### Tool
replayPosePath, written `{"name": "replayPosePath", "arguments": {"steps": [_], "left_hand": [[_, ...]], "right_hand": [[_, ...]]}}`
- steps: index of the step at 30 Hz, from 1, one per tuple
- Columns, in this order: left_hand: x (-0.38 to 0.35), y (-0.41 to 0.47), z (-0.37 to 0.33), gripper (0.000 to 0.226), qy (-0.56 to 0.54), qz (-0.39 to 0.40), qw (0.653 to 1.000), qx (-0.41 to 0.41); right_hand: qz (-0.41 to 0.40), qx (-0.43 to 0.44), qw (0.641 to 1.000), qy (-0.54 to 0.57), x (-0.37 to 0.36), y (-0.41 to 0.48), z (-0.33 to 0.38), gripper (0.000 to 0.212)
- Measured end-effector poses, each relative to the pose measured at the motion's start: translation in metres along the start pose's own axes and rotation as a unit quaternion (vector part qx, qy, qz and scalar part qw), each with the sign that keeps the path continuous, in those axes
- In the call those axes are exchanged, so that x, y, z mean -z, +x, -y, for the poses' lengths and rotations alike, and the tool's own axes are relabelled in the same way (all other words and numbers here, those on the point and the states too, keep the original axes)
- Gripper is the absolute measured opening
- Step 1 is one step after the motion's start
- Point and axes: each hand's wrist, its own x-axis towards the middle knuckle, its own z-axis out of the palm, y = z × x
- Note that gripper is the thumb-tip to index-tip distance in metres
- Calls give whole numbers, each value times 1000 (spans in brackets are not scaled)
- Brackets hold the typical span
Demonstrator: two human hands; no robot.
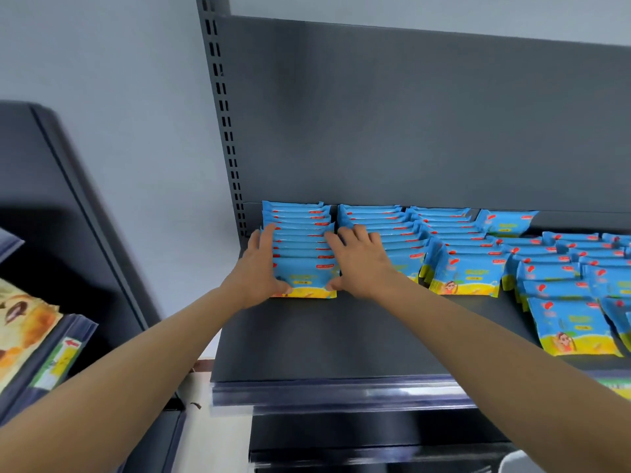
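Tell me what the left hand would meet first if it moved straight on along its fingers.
Probably the grey back panel, close beside the slotted upright. The left hand lies along the leftmost packet row, fingers pointing rearward; depth is unclear.

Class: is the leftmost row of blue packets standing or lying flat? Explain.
Standing: the leftmost row shows top edges one behind another; left hand and right hand flank it.
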Motion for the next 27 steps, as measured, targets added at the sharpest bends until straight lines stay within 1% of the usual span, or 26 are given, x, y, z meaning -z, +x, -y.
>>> {"name": "replayPosePath", "arguments": {"steps": [1, 2, 4, 9, 13, 17, 21, 24, 27], "left_hand": [[0, 2, 2, 118, -71, 17, 997, 7], [0, 5, 5, 120, -120, 24, 992, 11], [0, 9, 10, 124, -162, 21, 986, 18], [-3, 12, 10, 122, -149, 23, 988, 15], [-1, 9, 3, 118, -147, 21, 989, 14], [2, 10, 2, 118, -156, 25, 987, 22], [2, 11, 3, 118, -168, 32, 985, 29], [2, 9, 0, 114, -162, 40, 985, 30], [-1, 5, -2, 113, -129, 14, 991, 22]], "right_hand": [[4, -9, 1000, -5, -2, 3, -1, 94], [8, -18, 1000, -9, -4, 5, -2, 96], [19, -24, 1000, -6, -6, 10, -4, 97], [31, -2, 998, 59, -8, 18, -7, 86], [39, 0, 996, 82, -8, 24, -10, 77], [35, -1, 995, 96, -9, 27, -12, 72], [38, 0, 993, 108, -8, 26, -12, 77], [40, 2, 996, 85, -6, 26, -10, 80], [34, 6, 997, 63, -5, 23, -12, 89]]}}
